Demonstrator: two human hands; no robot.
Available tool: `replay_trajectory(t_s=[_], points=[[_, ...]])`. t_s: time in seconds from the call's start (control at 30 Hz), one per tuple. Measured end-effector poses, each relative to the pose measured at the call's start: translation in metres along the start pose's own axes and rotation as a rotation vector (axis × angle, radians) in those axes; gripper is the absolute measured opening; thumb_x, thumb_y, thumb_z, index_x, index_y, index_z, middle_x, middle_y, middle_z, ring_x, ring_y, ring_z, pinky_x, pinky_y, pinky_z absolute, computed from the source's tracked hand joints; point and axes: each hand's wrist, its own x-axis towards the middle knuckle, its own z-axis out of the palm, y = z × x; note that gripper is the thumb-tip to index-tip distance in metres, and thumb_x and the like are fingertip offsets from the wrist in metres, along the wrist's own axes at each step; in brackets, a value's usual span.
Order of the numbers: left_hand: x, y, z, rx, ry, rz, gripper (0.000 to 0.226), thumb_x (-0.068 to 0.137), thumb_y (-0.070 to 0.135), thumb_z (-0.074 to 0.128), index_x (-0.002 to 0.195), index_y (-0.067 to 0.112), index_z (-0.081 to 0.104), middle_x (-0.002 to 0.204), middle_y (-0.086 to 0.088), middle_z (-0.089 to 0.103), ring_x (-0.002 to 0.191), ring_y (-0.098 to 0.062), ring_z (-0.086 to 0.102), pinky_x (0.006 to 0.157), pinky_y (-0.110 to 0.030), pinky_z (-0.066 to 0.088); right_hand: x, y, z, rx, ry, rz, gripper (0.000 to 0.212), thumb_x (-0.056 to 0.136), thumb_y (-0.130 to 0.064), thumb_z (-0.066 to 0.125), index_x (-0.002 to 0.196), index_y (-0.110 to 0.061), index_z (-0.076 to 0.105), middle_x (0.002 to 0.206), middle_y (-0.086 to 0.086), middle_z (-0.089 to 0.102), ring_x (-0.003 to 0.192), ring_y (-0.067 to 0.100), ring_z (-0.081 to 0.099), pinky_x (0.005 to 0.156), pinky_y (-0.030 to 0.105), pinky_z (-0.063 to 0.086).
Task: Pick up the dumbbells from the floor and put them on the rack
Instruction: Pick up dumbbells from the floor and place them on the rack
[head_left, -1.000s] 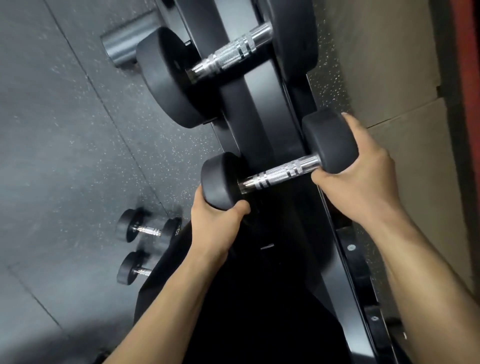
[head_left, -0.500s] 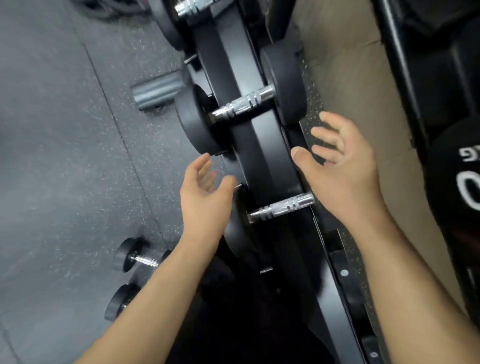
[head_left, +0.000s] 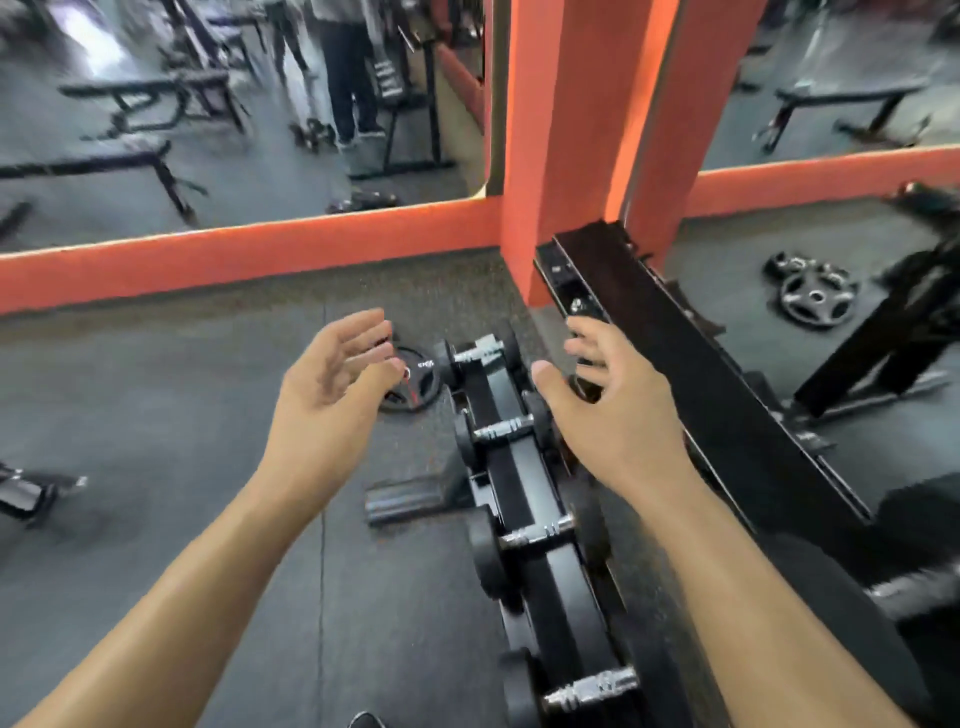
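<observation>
Several black dumbbells with chrome handles lie across the low black rack (head_left: 524, 499), which runs from the bottom centre toward the orange pillar. The nearest dumbbell (head_left: 587, 691) sits at the bottom, another dumbbell (head_left: 537, 535) above it, a third dumbbell (head_left: 501, 428) between my hands. My left hand (head_left: 332, 384) hovers over the floor left of the rack, fingers spread, empty. My right hand (head_left: 613, 405) hovers over the rack's right side, also spread and empty. Neither hand touches a dumbbell.
A weight plate (head_left: 413, 382) lies on the floor by the rack's far end. The rack's upper black rail (head_left: 675, 364) runs along the right. More plates (head_left: 815, 299) lie at the right. An orange pillar (head_left: 566, 130) and mirrors stand ahead. A rack foot (head_left: 410, 499) juts left.
Both hands let go of the dumbbell, which now rests on the rack, and lifted away with fingers spread. My view swung up from the rack toward the mirrors.
</observation>
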Motion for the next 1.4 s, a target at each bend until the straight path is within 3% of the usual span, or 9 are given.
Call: replay_trajectory(t_s=[0.13, 0.33, 0.5, 0.57, 0.73, 0.87, 1.07, 1.17, 1.4], points=[[0.031, 0.049, -0.069, 0.065, 0.045, 0.164, 0.034, 0.098, 0.004, 0.062, 0.121, 0.029, 0.064, 0.116, 0.007, 0.070, 0.107, 0.009, 0.066, 0.077, -0.003, 0.045, 0.028, -0.082, 0.020, -0.054, 0.033, -0.149, 0.053, 0.094, -0.045, 0.070, 0.143, -0.035, 0.054, 0.133, -0.013, 0.065, 0.121, 0.012, 0.063, 0.106, 0.037, 0.049], [0.086, 0.095, -0.202, 0.153, 0.118, 0.256, 0.031, 0.099, 0.018, 0.062, 0.114, 0.045, 0.065, 0.113, 0.017, 0.071, 0.112, 0.011, 0.063, 0.081, -0.001, 0.041, 0.073, -0.206, 0.089, -0.067, 0.089, -0.318, 0.051, 0.094, -0.048, 0.068, 0.142, -0.036, 0.056, 0.123, -0.018, 0.063, 0.113, 0.011, 0.063, 0.100, 0.036, 0.051], [0.117, 0.126, -0.326, 0.207, 0.274, 0.334, 0.028, 0.099, 0.025, 0.063, 0.121, 0.041, 0.066, 0.112, 0.020, 0.072, 0.113, 0.007, 0.063, 0.095, -0.017, 0.046, 0.107, -0.318, 0.170, -0.003, 0.034, -0.473, 0.050, 0.095, -0.049, 0.067, 0.143, -0.035, 0.056, 0.133, -0.011, 0.066, 0.116, 0.012, 0.064, 0.101, 0.039, 0.052], [0.122, 0.133, -0.378, 0.235, 0.351, 0.350, 0.028, 0.099, 0.024, 0.062, 0.122, 0.038, 0.066, 0.101, 0.029, 0.073, 0.108, 0.010, 0.064, 0.092, -0.011, 0.045, 0.118, -0.360, 0.215, 0.024, -0.007, -0.531, 0.049, 0.094, -0.048, 0.068, 0.141, -0.036, 0.057, 0.132, -0.011, 0.067, 0.114, 0.013, 0.065, 0.103, 0.042, 0.052], [0.124, 0.129, -0.499, 0.331, 0.566, 0.344, 0.032, 0.101, 0.021, 0.059, 0.131, 0.031, 0.063, 0.121, 0.022, 0.067, 0.106, 0.011, 0.064, 0.084, -0.003, 0.045, 0.134, -0.445, 0.345, 0.103, -0.196, -0.655, 0.047, 0.095, -0.042, 0.068, 0.140, -0.033, 0.058, 0.132, -0.007, 0.068, 0.116, 0.018, 0.066, 0.099, 0.037, 0.051], [0.124, 0.111, -0.592, 0.398, 0.726, 0.311, 0.035, 0.096, 0.029, 0.060, 0.131, 0.030, 0.063, 0.128, 0.017, 0.066, 0.108, 0.008, 0.064, 0.097, -0.022, 0.051, 0.134, -0.510, 0.464, 0.168, -0.380, -0.756, 0.045, 0.097, -0.039, 0.068, 0.140, -0.030, 0.059, 0.132, -0.005, 0.069, 0.109, 0.013, 0.067, 0.102, 0.039, 0.053], [0.126, 0.072, -0.726, 0.457, 1.036, 0.198, 0.034, 0.087, 0.031, 0.060, 0.120, 0.034, 0.065, 0.125, 0.011, 0.069, 0.111, -0.001, 0.065, 0.099, -0.027, 0.052, 0.110, -0.605, 0.653, 0.292, -0.659, -0.908, 0.044, 0.097, -0.038, 0.067, 0.139, -0.029, 0.059, 0.131, -0.002, 0.069, 0.111, 0.019, 0.068, 0.101, 0.042, 0.053], [0.113, 0.052, -0.786, 0.468, 1.208, 0.120, 0.027, 0.090, 0.026, 0.060, 0.112, 0.042, 0.064, 0.118, 0.017, 0.069, 0.111, 0.001, 0.065, 0.105, -0.033, 0.051, 0.084, -0.652, 0.740, 0.333, -0.815, -0.974, 0.042, 0.097, -0.037, 0.067, 0.138, -0.028, 0.060, 0.128, -0.004, 0.069, 0.111, 0.016, 0.068, 0.100, 0.037, 0.053], [0.026, 0.022, -0.889, 0.474, 1.621, -0.064, 0.025, 0.088, 0.034, 0.062, 0.109, 0.048, 0.065, 0.123, 0.018, 0.067, 0.118, 0.000, 0.063, 0.109, -0.039, 0.049, -0.049, -0.735, 0.897, 0.403, -1.188, -1.174, 0.044, 0.094, -0.044, 0.065, 0.135, -0.030, 0.062, 0.118, -0.009, 0.068, 0.109, 0.019, 0.068, 0.101, 0.043, 0.053]])
